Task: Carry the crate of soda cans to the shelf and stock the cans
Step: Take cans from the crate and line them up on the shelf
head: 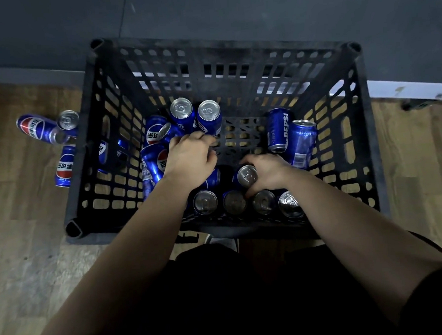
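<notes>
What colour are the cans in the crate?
Blue with silver tops; the head view shows the cans in the black crate.

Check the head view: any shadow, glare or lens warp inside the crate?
Head view: dim overall; the near row of can tops sits in shadow under the crate wall; bright glare on the two upright cans at the back; the wide-angle lens skews the crate rim; floor cans at left look slightly soft.
</notes>
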